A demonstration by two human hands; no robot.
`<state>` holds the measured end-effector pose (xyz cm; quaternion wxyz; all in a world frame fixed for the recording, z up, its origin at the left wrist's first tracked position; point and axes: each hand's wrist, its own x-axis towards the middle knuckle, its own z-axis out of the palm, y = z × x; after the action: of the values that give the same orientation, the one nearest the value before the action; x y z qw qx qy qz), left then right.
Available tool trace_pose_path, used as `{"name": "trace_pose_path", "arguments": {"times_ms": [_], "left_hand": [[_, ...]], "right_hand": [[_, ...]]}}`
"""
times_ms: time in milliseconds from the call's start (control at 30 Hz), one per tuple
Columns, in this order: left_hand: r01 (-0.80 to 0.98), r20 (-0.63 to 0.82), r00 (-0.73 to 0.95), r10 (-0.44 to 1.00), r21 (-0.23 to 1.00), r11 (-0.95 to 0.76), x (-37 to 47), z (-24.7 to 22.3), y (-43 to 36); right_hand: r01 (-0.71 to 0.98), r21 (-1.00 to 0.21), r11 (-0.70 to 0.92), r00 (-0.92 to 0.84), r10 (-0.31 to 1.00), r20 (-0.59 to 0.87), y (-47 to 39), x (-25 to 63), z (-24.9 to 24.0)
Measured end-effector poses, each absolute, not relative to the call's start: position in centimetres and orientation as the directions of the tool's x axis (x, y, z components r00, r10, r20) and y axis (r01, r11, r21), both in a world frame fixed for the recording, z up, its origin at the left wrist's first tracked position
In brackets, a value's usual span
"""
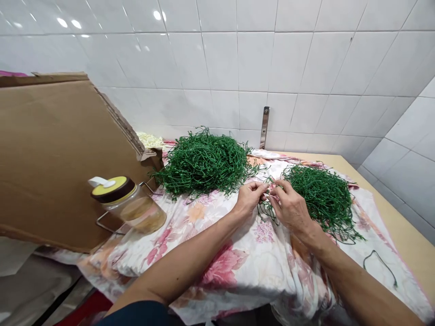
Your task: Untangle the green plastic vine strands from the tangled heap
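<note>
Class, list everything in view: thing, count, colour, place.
Big strand pile: one, green, centre
Small strand pile: one, green, right
Handled strands: uncounted, green, centre
Loose strand: one, green, far right
Cloth: one, white and pink, under piles
Table: one, tan, beneath cloth
Jar: one, clear with yellow lid, left
Wire loops: two, silver, beside jar
Cardboard: one, brown, far left
Heap: one, cream, beyond cardboard
Tiled walls: two, white, back and right
Metal strip: one, silver, back wall
Sliver: one, magenta, top left
Patch: one, red, lower left
Material: uncounted, grey, lower left
Forearms: two, bare, lower centre
Sleeve: one, navy, bottom
Left hand: one, bare, holding strands
Right hand: one, bare, holding strands
</note>
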<state>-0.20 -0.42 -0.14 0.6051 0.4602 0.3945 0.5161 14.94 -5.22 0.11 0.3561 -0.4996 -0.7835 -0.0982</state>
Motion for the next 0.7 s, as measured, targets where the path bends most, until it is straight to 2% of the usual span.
{"name": "trace_pose_path", "arguments": {"times_ms": [133,400,700], "left_hand": [[-0.254,0.021,0.108,0.994,0.967,0.007,0.1,-0.3,-0.3],[-0.252,0.023,0.115,0.993,0.968,0.006,0.6,-0.5,-0.6],[-0.19,0.04,0.101,0.994,0.982,-0.02,0.5,-1.2,-0.2]], "right_hand": [[0.889,-0.194,0.414,-0.196,0.729,0.656,-5.2,14.6,-0.3],[0.943,-0.127,0.307,-0.146,0.726,0.673,-5.2,14.4,-0.2],[0.954,-0.058,0.294,-0.181,0.719,0.671,-4.7,14.3,-0.6]]}}
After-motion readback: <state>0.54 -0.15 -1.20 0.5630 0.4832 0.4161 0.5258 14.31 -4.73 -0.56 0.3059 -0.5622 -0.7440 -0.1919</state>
